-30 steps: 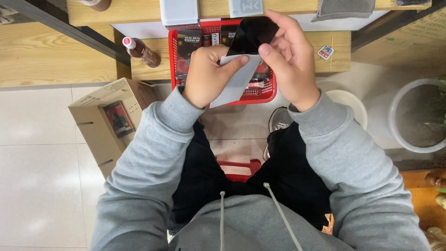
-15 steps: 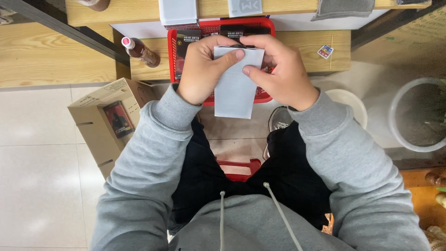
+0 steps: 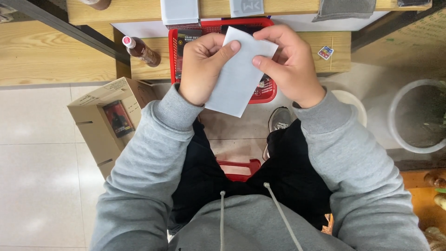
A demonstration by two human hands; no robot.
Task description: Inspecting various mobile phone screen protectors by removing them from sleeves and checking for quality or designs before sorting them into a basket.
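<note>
Left hand curled shut on a pale grey flat pouch, thumb pressed on the pouch face near its upper left corner, fingers hidden behind it. Right hand grips the same pouch at its right edge, thumb on the front face, knuckles bent behind. Pouch held in the air between both hands, tilted, top edge toward 1 o'clock, lower corner pointing to 6 o'clock over the lap. Its face is plain; cannot tell what is inside.

Behind the hands, at 12 o'clock: red plastic basket resting on a low wooden shelf, dark packets lying in it, mostly hidden by the hands and pouch. Brown bottle with red-and-white cap lying on the shelf at 10 o'clock from the left hand, just beside the basket. Small coloured card on the shelf at 2 o'clock from the right hand, apart from the basket.

Open cardboard box on the tiled floor at 8 o'clock from the left hand, near the left sleeve. White round bucket at 4 o'clock from the right hand, well apart. Grey shoe visible on the floor below the pouch. Grey hooded sweatshirt sleeves fill the lower frame.
</note>
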